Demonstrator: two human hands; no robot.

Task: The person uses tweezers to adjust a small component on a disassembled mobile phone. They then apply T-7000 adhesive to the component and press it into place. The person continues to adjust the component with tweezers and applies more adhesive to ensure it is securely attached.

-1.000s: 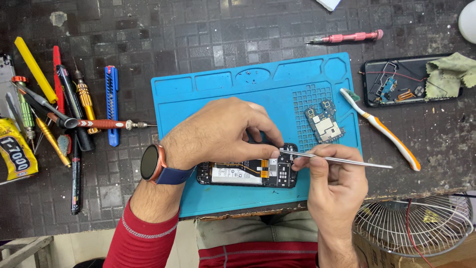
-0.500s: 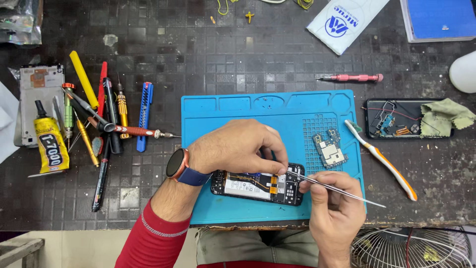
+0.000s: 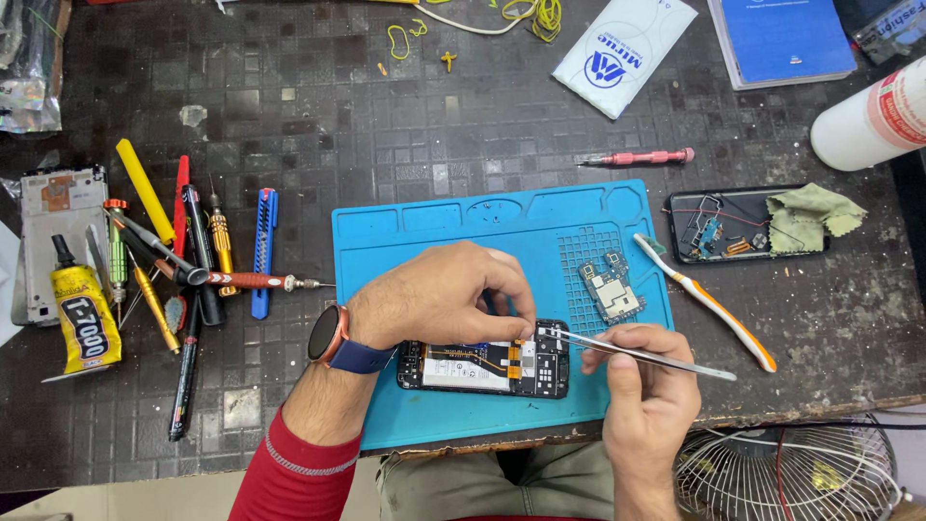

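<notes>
- Left hand (image 3: 439, 294), wristwatch on the wrist, lies arched over the opened phone (image 3: 482, 369); its fingertips press down at the phone's right end, apparently to keep it from sliding.
- Right hand (image 3: 641, 381) is pinched on metal tweezers (image 3: 637, 354), held low and nearly flat, tips touching the phone's upper right corner just beside the left fingertips; the shallow angle suits fine picking inside the casing.
- The phone lies back-off, battery and orange flex cable exposed, on the blue mat (image 3: 453, 236) near its front edge, close to the person.
- A detached circuit board (image 3: 610, 289) rests on the mat's gridded patch, apart from the phone, seemingly parked clear of the work.
- The mat's shallow top compartments look nearly bare; contents too small to tell.
- A second dark phone shell (image 3: 738, 227) to the right serves as a tray for small parts and wires, a green cloth (image 3: 810, 214) partly over it.
- A toothbrush (image 3: 709, 301) lies between mat and shell.
- Screwdrivers and a glue tube (image 3: 85, 316) are grouped on the worktop (image 3: 386, 116) at left.
</notes>
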